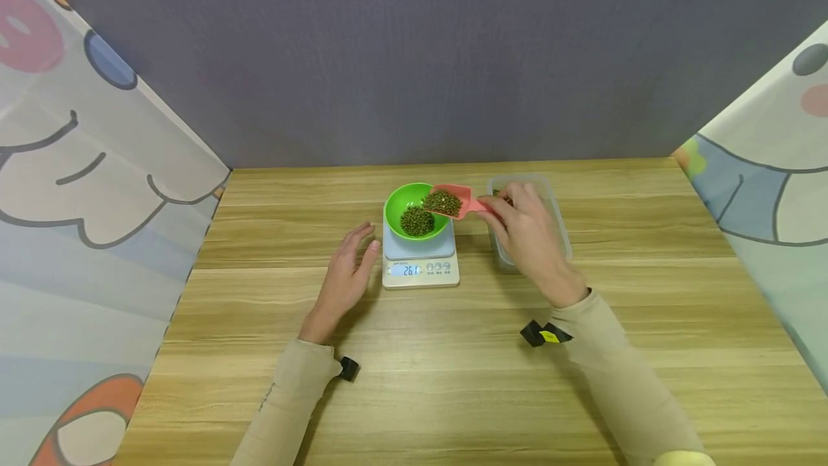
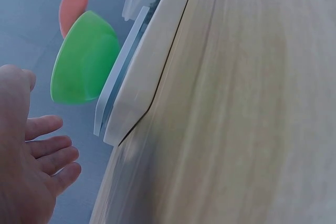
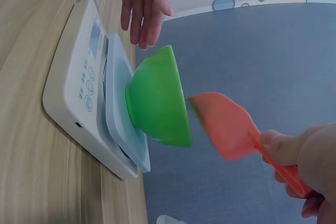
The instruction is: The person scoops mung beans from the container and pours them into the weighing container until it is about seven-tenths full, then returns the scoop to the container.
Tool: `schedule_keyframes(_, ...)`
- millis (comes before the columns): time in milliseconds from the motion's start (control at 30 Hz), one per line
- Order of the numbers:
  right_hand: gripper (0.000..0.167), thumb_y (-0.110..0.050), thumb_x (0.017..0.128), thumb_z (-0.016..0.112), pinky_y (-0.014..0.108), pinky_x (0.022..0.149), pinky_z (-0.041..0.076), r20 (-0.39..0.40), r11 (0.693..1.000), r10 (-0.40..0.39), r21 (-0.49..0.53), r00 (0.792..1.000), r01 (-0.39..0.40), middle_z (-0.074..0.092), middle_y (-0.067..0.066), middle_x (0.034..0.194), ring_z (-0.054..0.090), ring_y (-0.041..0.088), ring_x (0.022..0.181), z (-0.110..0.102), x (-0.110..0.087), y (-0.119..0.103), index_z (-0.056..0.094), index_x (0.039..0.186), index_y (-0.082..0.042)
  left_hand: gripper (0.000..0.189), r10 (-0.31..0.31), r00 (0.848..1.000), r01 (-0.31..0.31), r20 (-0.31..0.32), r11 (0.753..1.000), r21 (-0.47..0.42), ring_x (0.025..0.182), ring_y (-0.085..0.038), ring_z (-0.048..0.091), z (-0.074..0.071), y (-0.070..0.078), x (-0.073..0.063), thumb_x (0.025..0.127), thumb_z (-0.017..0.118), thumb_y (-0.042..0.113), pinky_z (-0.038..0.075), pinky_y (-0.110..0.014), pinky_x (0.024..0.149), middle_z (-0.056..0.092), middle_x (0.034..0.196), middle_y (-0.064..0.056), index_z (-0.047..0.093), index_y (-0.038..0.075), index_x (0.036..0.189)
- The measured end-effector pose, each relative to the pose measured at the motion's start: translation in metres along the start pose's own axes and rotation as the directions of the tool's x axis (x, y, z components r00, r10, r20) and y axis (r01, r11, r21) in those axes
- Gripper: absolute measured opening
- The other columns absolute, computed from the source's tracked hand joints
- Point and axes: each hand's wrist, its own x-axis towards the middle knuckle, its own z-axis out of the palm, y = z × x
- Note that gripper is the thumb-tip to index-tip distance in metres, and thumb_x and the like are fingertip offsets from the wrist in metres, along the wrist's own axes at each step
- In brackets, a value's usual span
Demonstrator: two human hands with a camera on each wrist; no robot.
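My right hand (image 1: pixel 527 236) pinches the handle of a red scoop (image 3: pixel 226 124) loaded with small green beans (image 1: pixel 443 202). The scoop's front edge reaches over the rim of a green bowl (image 3: pixel 157 98), which has a small heap of the same beans (image 1: pixel 417 221) at its bottom. Under the bowl is a white kitchen scale (image 1: pixel 420 273), its display (image 1: pixel 405 270) reading about 26.1. Left of the scale, my left hand (image 1: pixel 346 275) is held with relaxed fingers, holding nothing; in the left wrist view its fingers (image 2: pixel 58 158) are apart from the bowl.
A clear plastic container (image 1: pixel 559 218) with more beans stands right of the scale, partly hidden beneath my right hand. The wooden table (image 1: pixel 453 380) meets a grey partition (image 1: pixel 420 56) at the back. Cartoon-printed cloth (image 1: pixel 116 164) hangs on both sides.
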Motion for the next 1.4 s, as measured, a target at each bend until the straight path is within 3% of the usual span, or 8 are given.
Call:
schedule_keyframes(367, 0.021, -0.008, 0.089, 0.080, 0.036, 0.067, 0.036, -0.003, 0.998, -0.044, -0.044, 0.999, 0.044, 0.054, 0.014, 0.089, 0.045, 0.031, 0.079, 0.003, 0.004, -0.003, 0.077, 0.103, 0.007, 0.047, 0.039, 0.999, -0.038, -0.030, 0.999, 0.013, 0.145, -0.039, 0.044, 0.001, 0.000, 0.000, 0.110, 0.049, 0.029, 0.033, -0.055, 0.122, 0.048, 0.155, -0.022, 0.053, -0.002, 0.146)
schedule_keyframes(933, 0.021, -0.012, 0.091, 0.077, 0.038, 0.066, 0.038, -0.041, 0.984, -0.126, -0.134, 0.991, 0.120, 0.056, 0.015, 0.092, 0.045, 0.031, 0.078, 0.002, 0.009, -0.009, 0.078, 0.105, 0.003, 0.048, 0.025, 1.000, -0.025, -0.017, 1.000, 0.015, 0.145, -0.039, 0.043, 0.002, 0.001, -0.001, 0.111, 0.048, 0.031, 0.033, -0.054, 0.122, 0.048, 0.155, -0.021, 0.053, -0.001, 0.146)
schedule_keyframes(1400, 0.026, -0.016, 0.096, 0.068, 0.037, 0.061, 0.038, -0.029, 0.939, -0.241, -0.258, 0.970, 0.226, 0.057, 0.016, 0.087, 0.044, 0.030, 0.070, 0.005, 0.009, -0.011, 0.075, 0.114, 0.002, 0.049, 0.007, 1.000, -0.007, -0.011, 1.000, 0.006, 0.146, -0.038, 0.042, 0.002, 0.003, -0.001, 0.111, 0.047, 0.033, 0.032, -0.054, 0.123, 0.047, 0.157, -0.020, 0.052, 0.001, 0.147)
